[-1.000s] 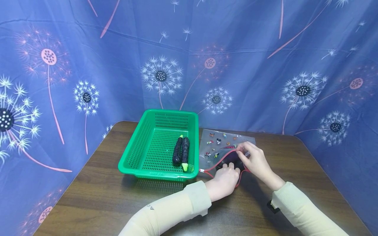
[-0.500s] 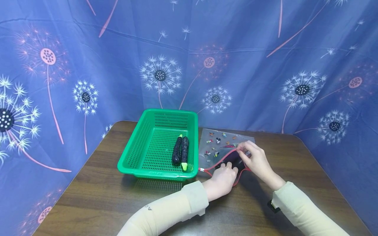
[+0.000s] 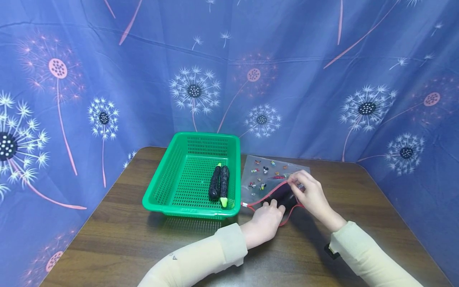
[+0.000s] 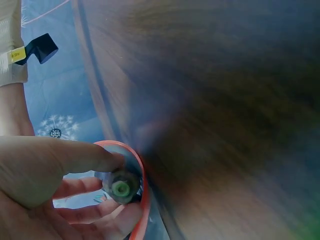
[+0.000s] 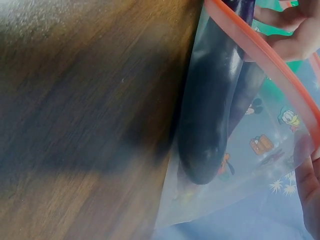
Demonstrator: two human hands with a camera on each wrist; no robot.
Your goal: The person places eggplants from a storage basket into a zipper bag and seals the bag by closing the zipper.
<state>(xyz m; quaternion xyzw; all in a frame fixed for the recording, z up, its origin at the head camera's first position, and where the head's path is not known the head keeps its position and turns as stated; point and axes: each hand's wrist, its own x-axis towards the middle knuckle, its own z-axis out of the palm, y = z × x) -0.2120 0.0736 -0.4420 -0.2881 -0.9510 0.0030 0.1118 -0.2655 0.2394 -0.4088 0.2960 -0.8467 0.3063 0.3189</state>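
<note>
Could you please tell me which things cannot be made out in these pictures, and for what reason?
- Right wrist view: the upper end of the front eggplant in the clear bag, cut off by the top edge.
- Right wrist view: most of the right hand, cut off by the right edge.
- Head view: whatever lies directly behind the left hand.
- Head view: lettering on the left sleeve, too small.
- Left wrist view: the table grain, blurred.

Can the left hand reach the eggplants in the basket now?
Probably yes: nothing covers these eggplants, and the basket is open above, but the left hand holds another eggplant at the bag mouth.
</note>
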